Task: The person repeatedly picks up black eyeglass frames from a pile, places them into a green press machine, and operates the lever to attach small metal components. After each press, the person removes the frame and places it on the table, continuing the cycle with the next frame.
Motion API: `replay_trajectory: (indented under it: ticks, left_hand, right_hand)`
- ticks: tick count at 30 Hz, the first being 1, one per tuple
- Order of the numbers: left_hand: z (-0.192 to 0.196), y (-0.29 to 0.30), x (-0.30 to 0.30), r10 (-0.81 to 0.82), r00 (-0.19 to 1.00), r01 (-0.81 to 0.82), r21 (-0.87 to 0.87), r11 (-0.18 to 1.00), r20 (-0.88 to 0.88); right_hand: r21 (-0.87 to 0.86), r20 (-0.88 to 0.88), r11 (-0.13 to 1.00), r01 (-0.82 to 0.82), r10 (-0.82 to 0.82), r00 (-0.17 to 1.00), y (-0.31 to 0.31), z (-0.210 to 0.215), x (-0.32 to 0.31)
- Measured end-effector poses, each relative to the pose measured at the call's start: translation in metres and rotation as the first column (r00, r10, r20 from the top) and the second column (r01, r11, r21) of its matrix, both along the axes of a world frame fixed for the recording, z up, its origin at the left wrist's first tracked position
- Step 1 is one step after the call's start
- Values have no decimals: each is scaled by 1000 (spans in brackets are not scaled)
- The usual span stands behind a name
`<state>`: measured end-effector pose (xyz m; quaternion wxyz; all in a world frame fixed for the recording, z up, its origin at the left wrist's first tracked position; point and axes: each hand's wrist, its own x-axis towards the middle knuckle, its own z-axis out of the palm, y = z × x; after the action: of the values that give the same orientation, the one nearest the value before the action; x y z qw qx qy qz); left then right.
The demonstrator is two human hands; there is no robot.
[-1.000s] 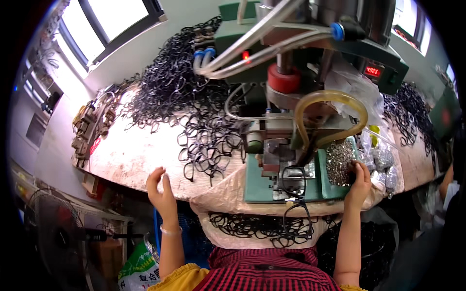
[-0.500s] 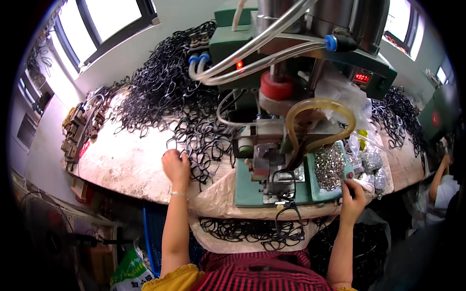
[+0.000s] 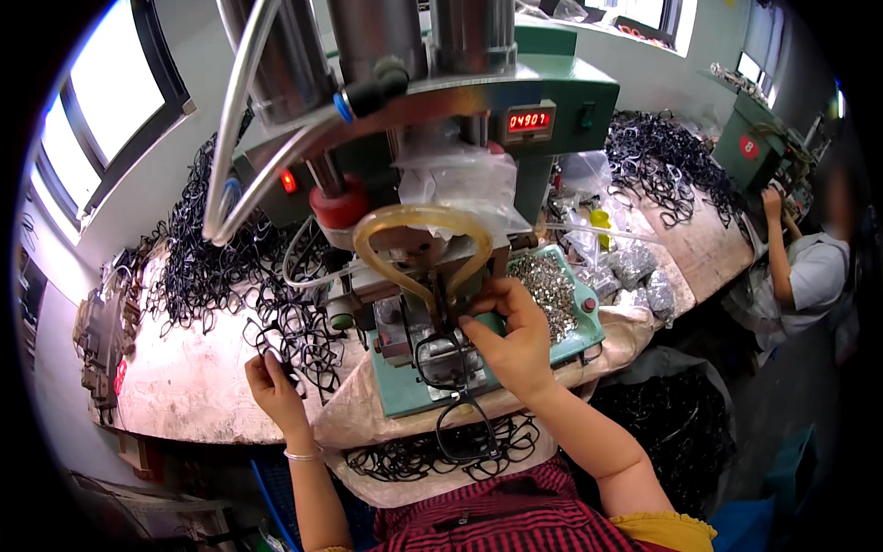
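A black eyeglass frame (image 3: 467,431) hangs from the jaws of the green press (image 3: 543,89), one rim above the other. My right hand (image 3: 520,342) is at the press, thumb and fingers pinched at the frame's upper end; the fingertips are partly hidden. Toward the left, my left hand (image 3: 276,394) is closed on another black eyeglass frame (image 3: 265,333), beside loose frames on the table. A yellowish looped hose (image 3: 423,216) rises just above my right fingers. Beyond that hand sits a green tray (image 3: 589,322) of small shiny metal parts (image 3: 544,287).
A big heap of black frames (image 3: 198,248) lies behind on the left, another heap (image 3: 662,161) at the far right. Small bags (image 3: 633,264) lie beyond the tray. More frames (image 3: 395,463) lie at my lap. At the right, a person (image 3: 809,267) works at another machine.
My right hand has moved from the tray's edge to the frame in the press. My left hand now has a frame between its fingers. The view has turned to the right.
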<state>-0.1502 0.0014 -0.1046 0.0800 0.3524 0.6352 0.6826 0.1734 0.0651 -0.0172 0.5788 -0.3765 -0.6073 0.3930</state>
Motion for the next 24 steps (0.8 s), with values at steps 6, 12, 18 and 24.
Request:
replay_trajectory:
  ticks: [6,12,18,24]
  left_hand:
    - [96,-2,97,-454,887,419,556,717,-83]
    - [151,12,132,-357,832,519,370,770,-424]
    - [124,-5,133,-436,430,721,9,693,-791]
    - [101,6,151,-455,294,788,-56,613,-840]
  right_hand:
    - [-69,-162,991,-112,100,982,0,-2,-6]
    - [-167,-231,980,-112,71,970,-18,18,-15]
    - [209,400,977,35,-118,909,3,3,45]
    - [388,663,873,295,-487,568,30,-77,104]
